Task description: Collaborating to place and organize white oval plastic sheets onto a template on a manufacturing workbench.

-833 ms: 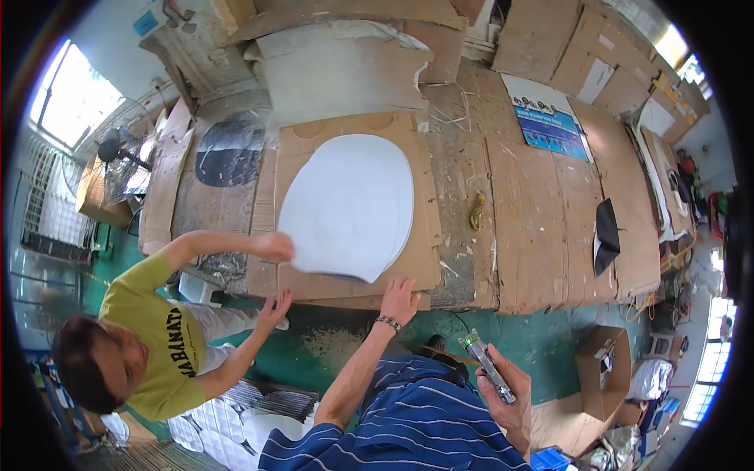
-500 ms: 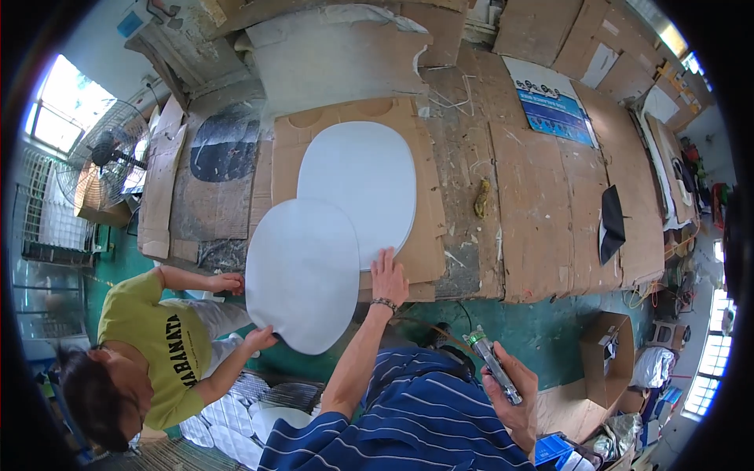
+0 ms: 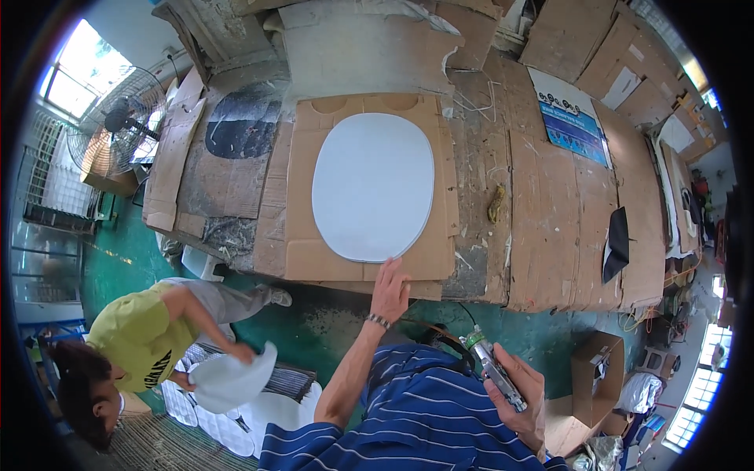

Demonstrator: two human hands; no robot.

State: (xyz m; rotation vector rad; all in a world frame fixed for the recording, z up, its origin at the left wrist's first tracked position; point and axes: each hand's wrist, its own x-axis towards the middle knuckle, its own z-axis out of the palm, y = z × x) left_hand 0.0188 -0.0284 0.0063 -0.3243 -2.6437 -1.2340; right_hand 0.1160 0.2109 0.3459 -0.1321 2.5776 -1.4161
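Observation:
A white oval panel point(image 3: 373, 188) lies flat on a brown cardboard sheet point(image 3: 302, 243) on the workbench ahead of me. My left hand point(image 3: 389, 289) reaches to the panel's near edge, fingers stretched out and the tips touching or almost touching it. Low on the right, my right hand point(image 3: 522, 385) is wrapped around a silvery metal spray gun point(image 3: 501, 373) with a green end. On the left, a co-worker in a yellow-green shirt point(image 3: 149, 334) bends over, holding a thin white sheet point(image 3: 236, 378) low above a pile of similar pale pieces point(image 3: 275, 424).
Worn cardboard point(image 3: 550, 243) covers the bench to the right, with a folded black piece point(image 3: 616, 245) and a blue-and-white printed sheet point(image 3: 572, 122) on it. A standing fan point(image 3: 118, 122) is at the far left. An open carton point(image 3: 595, 377) stands on the floor at right.
The co-worker has lifted the upper white sheet off the bench and carried it down left toward the pile. The lower oval panel is now fully uncovered. My right hand keeps its hold.

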